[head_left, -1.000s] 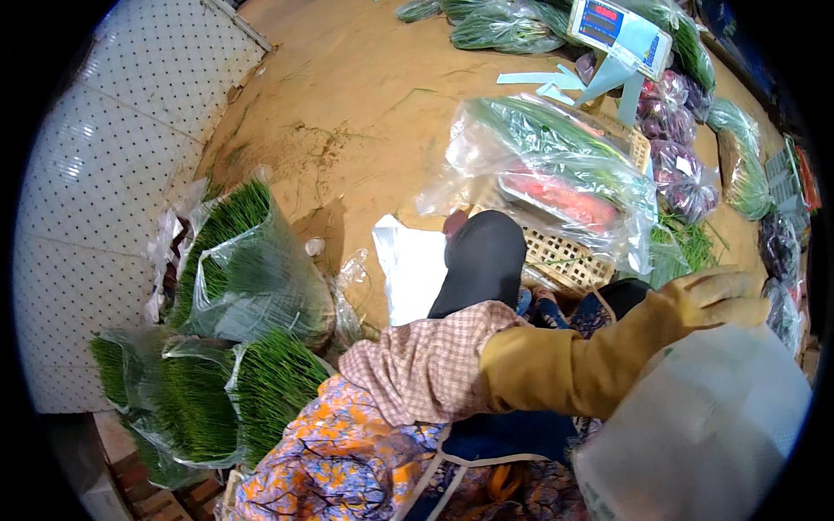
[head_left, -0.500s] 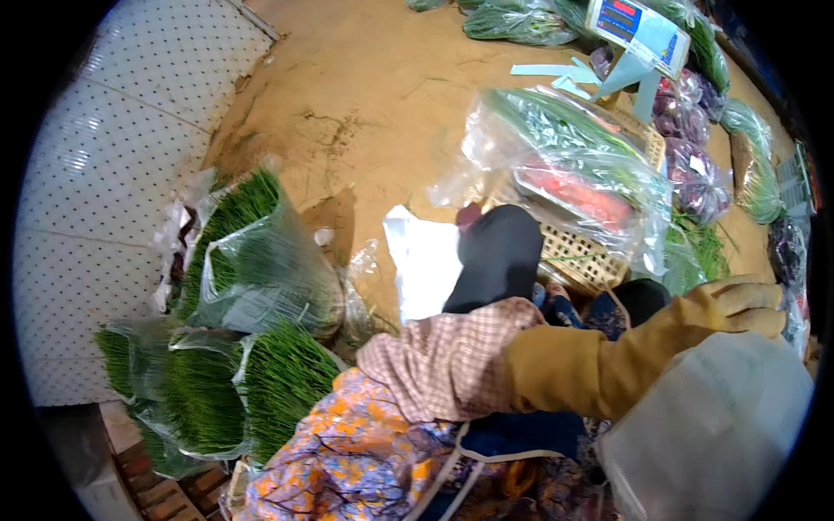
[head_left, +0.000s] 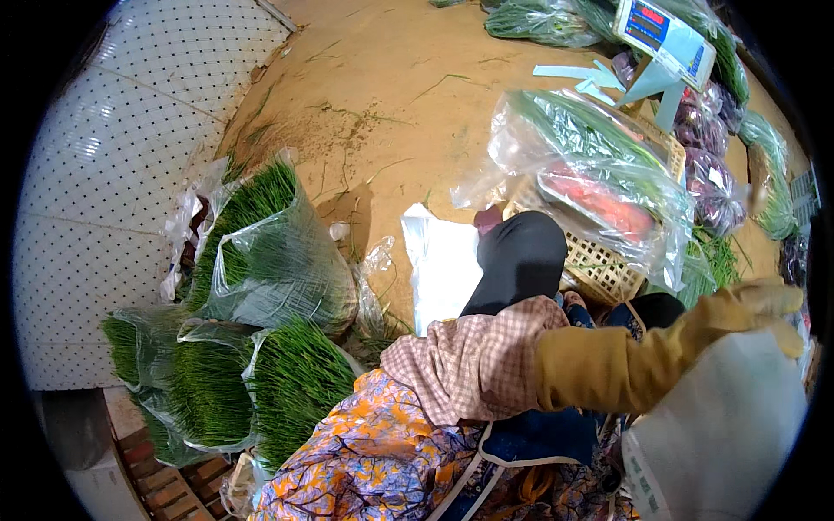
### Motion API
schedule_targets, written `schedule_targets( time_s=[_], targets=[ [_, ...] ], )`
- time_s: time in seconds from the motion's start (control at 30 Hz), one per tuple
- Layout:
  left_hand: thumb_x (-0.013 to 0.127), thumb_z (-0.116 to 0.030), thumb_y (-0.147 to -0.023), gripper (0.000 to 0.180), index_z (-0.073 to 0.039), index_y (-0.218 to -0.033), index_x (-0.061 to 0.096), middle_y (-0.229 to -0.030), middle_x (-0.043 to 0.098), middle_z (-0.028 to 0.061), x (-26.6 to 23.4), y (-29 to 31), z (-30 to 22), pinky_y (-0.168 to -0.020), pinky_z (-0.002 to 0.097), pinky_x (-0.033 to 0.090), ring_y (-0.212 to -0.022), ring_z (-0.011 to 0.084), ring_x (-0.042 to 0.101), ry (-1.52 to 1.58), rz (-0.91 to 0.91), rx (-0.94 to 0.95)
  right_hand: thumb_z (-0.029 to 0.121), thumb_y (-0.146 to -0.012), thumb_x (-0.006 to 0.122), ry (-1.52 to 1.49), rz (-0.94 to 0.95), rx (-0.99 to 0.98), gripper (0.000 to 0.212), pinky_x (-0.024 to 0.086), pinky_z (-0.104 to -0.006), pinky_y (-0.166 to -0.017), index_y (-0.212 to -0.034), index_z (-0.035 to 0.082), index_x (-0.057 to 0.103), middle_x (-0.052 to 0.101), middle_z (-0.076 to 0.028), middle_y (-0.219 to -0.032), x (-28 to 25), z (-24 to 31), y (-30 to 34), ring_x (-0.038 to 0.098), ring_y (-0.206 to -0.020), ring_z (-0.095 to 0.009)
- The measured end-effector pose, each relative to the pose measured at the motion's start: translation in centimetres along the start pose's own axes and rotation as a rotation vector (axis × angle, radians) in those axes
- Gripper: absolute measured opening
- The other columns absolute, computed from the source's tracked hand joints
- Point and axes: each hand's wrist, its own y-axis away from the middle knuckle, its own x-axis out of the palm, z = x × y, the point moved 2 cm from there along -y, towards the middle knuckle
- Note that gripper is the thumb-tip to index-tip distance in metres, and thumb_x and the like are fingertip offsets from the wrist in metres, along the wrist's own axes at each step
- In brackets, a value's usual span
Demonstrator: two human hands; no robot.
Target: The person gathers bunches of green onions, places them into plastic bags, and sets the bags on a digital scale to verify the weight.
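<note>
A gloved left hand (head_left: 760,308) reached across the lap to the top edge of a whitish translucent bag (head_left: 725,417) at the lower right, its fingers blurred; whether they were clamped on the plastic could not be told. The bag blocked the view of that corner. A dark-clad knee (head_left: 521,256) stood between a white sheet (head_left: 441,269) and a woven basket (head_left: 612,271), itself partly covered by clear-bagged green stalks (head_left: 578,130). Bundled greens (head_left: 287,269) crowded the left; bagged purple produce (head_left: 714,187) and a digital scale display (head_left: 665,39) lined the upper right.
</note>
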Motion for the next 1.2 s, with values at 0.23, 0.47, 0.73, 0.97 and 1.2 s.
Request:
schedule_targets(
  time_s=[0.23, 0.47, 0.73, 0.97, 1.2],
  targets=[
    [0.056, -0.017, -0.073, 0.039, 0.002, -0.106, 0.047, -0.096, 0.054, 0.0166, -17.0, 7.0, 10.0, -0.074, 0.0334, 0.045, -0.089, 0.0281, 0.054, -0.610, -0.230, -0.466, 0.009, -0.080, 0.056, -0.089, -0.183, 0.084, 0.030, 0.042, -0.0251, -0.080, -0.109, 0.002, 0.053, 0.054, -0.007, -0.104, -4.0, -2.5, -1.5, 0.052, -0.094, -0.017],
    [0.056, -0.018, -0.074, 0.046, 0.002, -0.113, 0.045, -0.099, 0.054, 0.0178, -24.2, 21.8, 15.7, -0.079, 0.0343, 0.043, -0.091, 0.0288, 0.052, -0.855, -0.069, -0.726, 0.013, -0.080, 0.058, 0.152, -0.305, 0.364, 0.038, 0.043, -0.0271, -0.085, -0.115, 0.002, 0.050, 0.054, -0.012, -0.110, -12.9, -16.5, 2.7, 0.053, -0.097, -0.018],
    [0.065, -0.022, -0.071, 0.054, 0.002, -0.117, 0.046, -0.099, 0.054, 0.0186, -21.9, 33.8, 21.1, -0.081, 0.0356, 0.042, -0.091, 0.0286, 0.053, -0.651, 0.876, -1.200, 0.034, -0.068, 0.067, 0.710, 0.272, 0.966, 0.075, 0.040, -0.0362, -0.090, -0.126, -0.001, 0.035, 0.048, -0.023, -0.118, -10.0, -24.2, 11.5, 0.049, -0.108, -0.031],
    [0.055, -0.013, -0.082, 0.039, 0.003, -0.116, 0.046, -0.115, 0.052, 0.0167, -12.9, 9.1, 17.1, -0.091, 0.0331, 0.037, -0.107, 0.0259, 0.048, -0.699, 0.459, -0.692, 0.034, -0.067, 0.068, 1.074, 0.382, 0.748, 0.093, 0.047, -0.0360, -0.076, -0.131, -0.008, 0.016, 0.056, -0.023, -0.096, -4.7, -29.4, 13.2, 0.056, -0.089, -0.032],
    [0.053, -0.007, -0.083, 0.034, -0.001, -0.116, 0.050, -0.115, 0.053, 0.0151, 10.7, -2.7, 2.5, -0.092, 0.0314, 0.037, -0.109, 0.0236, 0.048, -0.117, 0.615, -0.239, 0.024, -0.066, 0.067, 0.706, 0.251, 0.895, 0.077, 0.047, -0.0371, -0.074, -0.127, -0.002, 0.029, 0.058, -0.024, -0.093, -6.5, -26.4, 12.8, 0.058, -0.087, -0.033]
  ],
)
